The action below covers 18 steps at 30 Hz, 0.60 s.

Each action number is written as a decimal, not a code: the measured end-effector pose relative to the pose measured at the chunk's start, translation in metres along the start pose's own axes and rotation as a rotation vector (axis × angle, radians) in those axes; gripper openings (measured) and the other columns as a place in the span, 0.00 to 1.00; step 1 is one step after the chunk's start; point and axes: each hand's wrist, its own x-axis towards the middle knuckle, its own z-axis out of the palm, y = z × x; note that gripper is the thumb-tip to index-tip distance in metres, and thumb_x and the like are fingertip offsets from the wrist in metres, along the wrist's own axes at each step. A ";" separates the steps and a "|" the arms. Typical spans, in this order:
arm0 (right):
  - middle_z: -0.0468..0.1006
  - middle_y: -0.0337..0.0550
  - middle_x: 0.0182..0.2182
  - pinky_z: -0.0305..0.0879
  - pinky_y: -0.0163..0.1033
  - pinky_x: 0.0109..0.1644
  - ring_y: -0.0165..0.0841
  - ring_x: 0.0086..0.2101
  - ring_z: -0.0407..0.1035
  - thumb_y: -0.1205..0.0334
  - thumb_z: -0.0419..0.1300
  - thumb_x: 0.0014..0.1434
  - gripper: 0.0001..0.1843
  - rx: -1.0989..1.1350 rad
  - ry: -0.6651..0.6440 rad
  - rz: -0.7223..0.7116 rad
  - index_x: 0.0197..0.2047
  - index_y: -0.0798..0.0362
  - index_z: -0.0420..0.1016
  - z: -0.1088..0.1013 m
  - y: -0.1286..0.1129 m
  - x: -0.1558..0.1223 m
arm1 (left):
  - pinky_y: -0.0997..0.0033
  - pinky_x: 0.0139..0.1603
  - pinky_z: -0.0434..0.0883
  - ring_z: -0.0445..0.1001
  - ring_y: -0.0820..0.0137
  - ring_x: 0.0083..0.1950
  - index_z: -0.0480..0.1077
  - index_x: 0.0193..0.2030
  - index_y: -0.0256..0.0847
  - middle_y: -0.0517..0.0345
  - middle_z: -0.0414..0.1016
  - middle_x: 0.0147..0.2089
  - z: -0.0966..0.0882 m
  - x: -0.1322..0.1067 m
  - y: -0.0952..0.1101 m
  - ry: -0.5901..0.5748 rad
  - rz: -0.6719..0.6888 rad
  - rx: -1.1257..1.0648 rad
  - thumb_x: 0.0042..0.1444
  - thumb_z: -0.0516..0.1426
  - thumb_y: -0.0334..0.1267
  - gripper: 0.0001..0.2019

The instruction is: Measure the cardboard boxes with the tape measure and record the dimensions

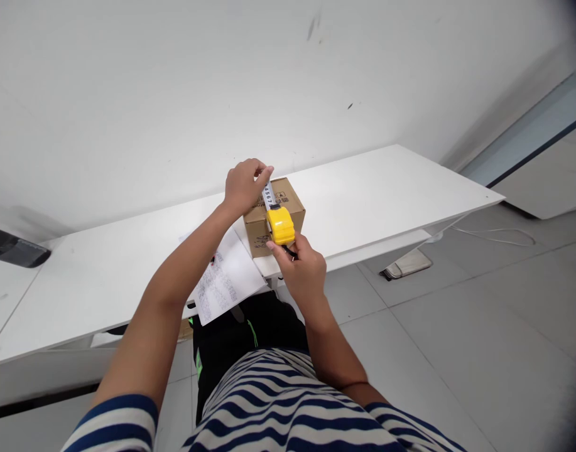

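A brown cardboard box [294, 207] with dark print stands near the front edge of the white table. Above its top face runs the blade of a yellow tape measure [281, 225], pulled out a short way with black numbers showing. My right hand [303, 263] grips the tape measure's case from below, at the near side of the box. Over the far left part of the box, my left hand [245, 183] pinches the free end of the blade between thumb and fingers; the tip itself is hidden. Printed paper sheets [228, 276] lie left of the box, partly overhanging the edge.
The long white table [377, 188] stands against a pale wall [174, 94]. A dark object [14, 248] sits at the far left. Under the table's right end, a flat pale item [409, 263] and a white cable [495, 232] rest on the tiled floor.
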 end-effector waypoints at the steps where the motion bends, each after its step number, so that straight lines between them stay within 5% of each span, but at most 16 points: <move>1: 0.80 0.39 0.25 0.62 0.35 0.31 0.30 0.23 0.70 0.39 0.61 0.65 0.27 0.004 -0.002 0.001 0.51 0.53 0.83 0.001 0.002 0.000 | 0.62 0.58 0.67 0.75 0.62 0.52 0.71 0.41 0.41 0.50 0.81 0.49 -0.006 -0.005 0.007 -0.011 -0.002 -0.077 0.71 0.54 0.47 0.13; 6: 0.88 0.49 0.48 0.70 0.37 0.32 0.29 0.23 0.68 0.55 0.58 0.65 0.31 0.043 0.033 -0.069 0.70 0.49 0.70 0.009 0.010 -0.005 | 0.66 0.55 0.72 0.77 0.66 0.51 0.75 0.42 0.42 0.53 0.81 0.46 -0.053 -0.053 0.038 -0.076 -0.070 -0.305 0.68 0.60 0.46 0.10; 9: 0.84 0.54 0.59 0.77 0.41 0.38 0.36 0.33 0.78 0.57 0.55 0.66 0.32 0.066 0.030 -0.228 0.72 0.48 0.65 0.012 0.012 -0.016 | 0.65 0.56 0.74 0.78 0.66 0.49 0.77 0.39 0.44 0.54 0.81 0.44 -0.079 -0.098 0.032 -0.156 -0.102 -0.397 0.63 0.65 0.47 0.09; 11: 0.85 0.54 0.55 0.79 0.43 0.43 0.40 0.41 0.81 0.58 0.53 0.67 0.29 0.063 0.006 -0.364 0.71 0.48 0.68 0.015 0.010 -0.028 | 0.66 0.54 0.76 0.79 0.65 0.49 0.79 0.41 0.47 0.53 0.82 0.46 -0.089 -0.135 0.018 -0.196 -0.183 -0.559 0.59 0.67 0.52 0.13; 14: 0.87 0.50 0.44 0.77 0.40 0.43 0.38 0.39 0.81 0.61 0.50 0.69 0.27 0.040 -0.106 -0.514 0.69 0.50 0.71 0.026 -0.004 -0.052 | 0.64 0.49 0.79 0.82 0.61 0.51 0.79 0.52 0.50 0.50 0.83 0.52 -0.090 -0.192 -0.007 -0.224 -0.462 -0.950 0.52 0.68 0.64 0.27; 16: 0.86 0.47 0.38 0.73 0.38 0.39 0.36 0.35 0.79 0.61 0.50 0.71 0.27 -0.011 -0.242 -0.573 0.69 0.50 0.73 0.038 -0.020 -0.067 | 0.63 0.47 0.81 0.83 0.58 0.53 0.78 0.55 0.50 0.48 0.84 0.55 -0.082 -0.227 -0.022 -0.149 -0.668 -1.184 0.50 0.67 0.68 0.33; 18: 0.84 0.46 0.37 0.71 0.38 0.37 0.35 0.33 0.77 0.62 0.51 0.72 0.27 -0.090 -0.442 -0.609 0.71 0.50 0.72 0.054 -0.035 -0.072 | 0.64 0.44 0.81 0.84 0.59 0.52 0.78 0.52 0.48 0.49 0.85 0.52 -0.071 -0.251 -0.038 0.036 -0.828 -1.317 0.55 0.64 0.65 0.27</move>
